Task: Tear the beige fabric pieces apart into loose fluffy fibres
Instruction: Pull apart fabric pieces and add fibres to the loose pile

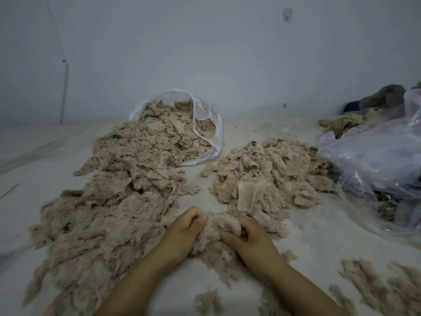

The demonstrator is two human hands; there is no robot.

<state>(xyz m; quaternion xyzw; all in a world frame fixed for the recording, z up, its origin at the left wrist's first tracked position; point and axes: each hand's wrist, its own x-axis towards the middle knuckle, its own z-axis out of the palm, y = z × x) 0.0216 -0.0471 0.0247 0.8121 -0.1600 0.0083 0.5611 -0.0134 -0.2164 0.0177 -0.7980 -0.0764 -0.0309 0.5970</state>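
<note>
Both fists, left hand (186, 226) and right hand (245, 236), clamped on one beige clump (216, 233), just nearer than the right-hand fabric pile (268, 174). Mid-tear, apparently. Next: pull apart, drop fluff.

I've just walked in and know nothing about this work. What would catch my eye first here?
Probably the big beige heap sprawling down the left, spilling from a clear plastic bag near the wall. At the bottom centre, the left hand and right hand both grip one fluffy clump between them. A smaller pile of flatter fabric pieces lies to the right, beside a crumpled plastic sheet.
</note>
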